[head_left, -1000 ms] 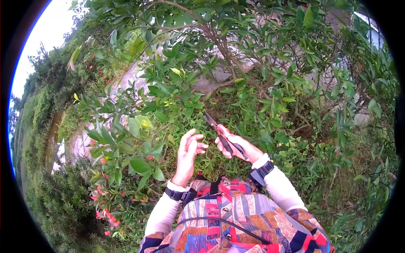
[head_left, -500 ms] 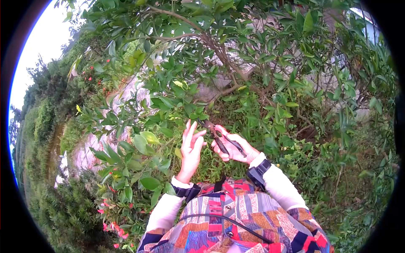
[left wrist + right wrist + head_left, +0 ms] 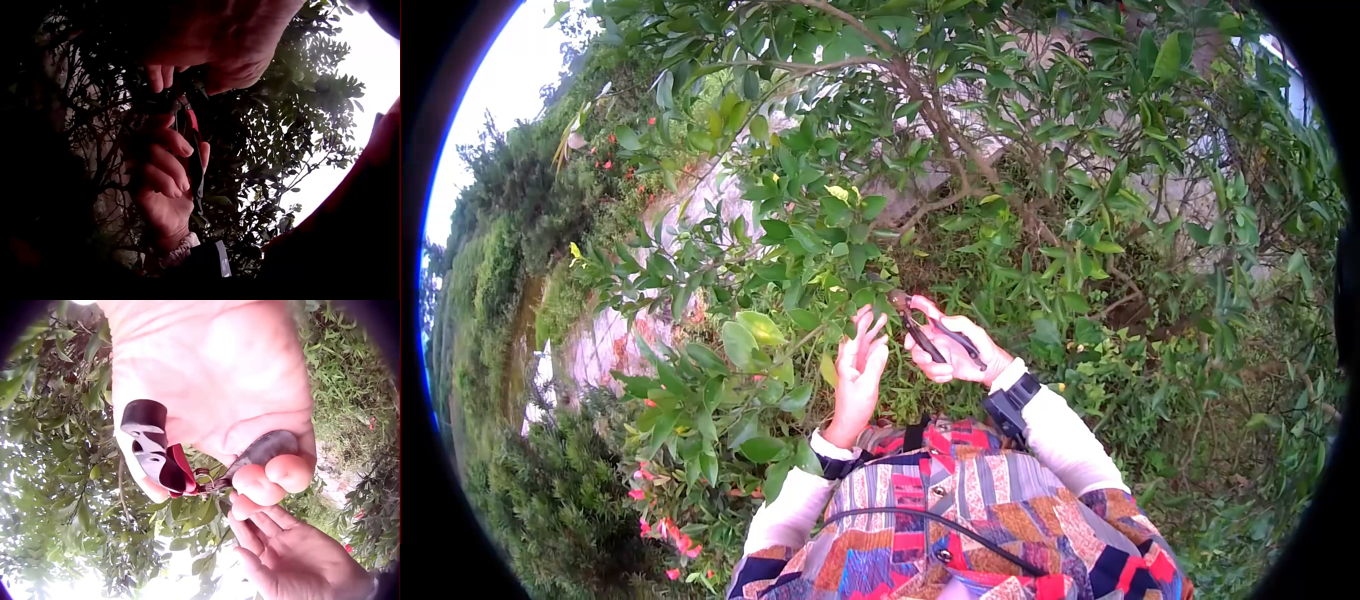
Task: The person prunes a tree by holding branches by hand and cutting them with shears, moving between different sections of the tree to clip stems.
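My right hand (image 3: 958,352) holds pruning shears (image 3: 920,332), their dark blades pointing up into the leaves of a leafy branch (image 3: 840,225). In the right wrist view the dark-and-red handles (image 3: 145,434) stand spread apart, with several fingers curled round the lower one and a metal spring between them. My left hand (image 3: 862,385) is just left of the blades, its fingers lightly bent and fingertips among the leaves. Those fingers look relaxed in the right wrist view. Leaves hide the blade tips. The left wrist view is dark, with the left hand (image 3: 231,44) above the shears.
A small tree's brown limbs (image 3: 940,120) spread across the top. Leafy shoots (image 3: 750,400) hang left of the left hand, over red flowers (image 3: 668,530). Grass and weeds (image 3: 1100,370) cover the ground at right. A pale rocky slope (image 3: 615,350) shows behind.
Both hands have moved close together, the left one up and right to the leaves near the blades. The shears remain in the right hand, with their blades now partly behind leaves.
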Demonstrator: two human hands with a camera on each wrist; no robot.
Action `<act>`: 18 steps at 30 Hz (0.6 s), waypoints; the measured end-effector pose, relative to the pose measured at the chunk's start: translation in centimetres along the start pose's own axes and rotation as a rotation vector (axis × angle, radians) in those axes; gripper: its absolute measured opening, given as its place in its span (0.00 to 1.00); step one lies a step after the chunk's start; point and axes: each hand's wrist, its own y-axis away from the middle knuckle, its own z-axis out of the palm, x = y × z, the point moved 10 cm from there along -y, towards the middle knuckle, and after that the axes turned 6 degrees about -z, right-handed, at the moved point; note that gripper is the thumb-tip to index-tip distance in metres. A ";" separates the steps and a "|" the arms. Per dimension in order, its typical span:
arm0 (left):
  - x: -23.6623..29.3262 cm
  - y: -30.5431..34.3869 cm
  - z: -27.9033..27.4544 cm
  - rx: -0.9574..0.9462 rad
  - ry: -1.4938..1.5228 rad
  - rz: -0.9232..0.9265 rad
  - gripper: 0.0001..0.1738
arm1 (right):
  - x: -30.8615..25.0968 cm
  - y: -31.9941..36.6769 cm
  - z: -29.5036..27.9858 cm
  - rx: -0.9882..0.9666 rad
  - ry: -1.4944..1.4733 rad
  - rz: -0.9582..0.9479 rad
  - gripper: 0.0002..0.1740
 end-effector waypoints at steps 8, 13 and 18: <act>-0.8 1.2 -0.7 -0.033 -0.073 -0.013 0.33 | 1.7 0.0 -0.8 -0.012 -0.019 0.105 0.30; -0.4 1.5 -0.8 0.030 0.012 -0.036 0.31 | 1.9 -0.7 -0.4 -0.080 -0.155 0.122 0.33; -0.6 1.4 -1.1 0.022 0.010 -0.028 0.32 | 2.3 -1.2 -1.1 -0.048 -0.153 0.138 0.36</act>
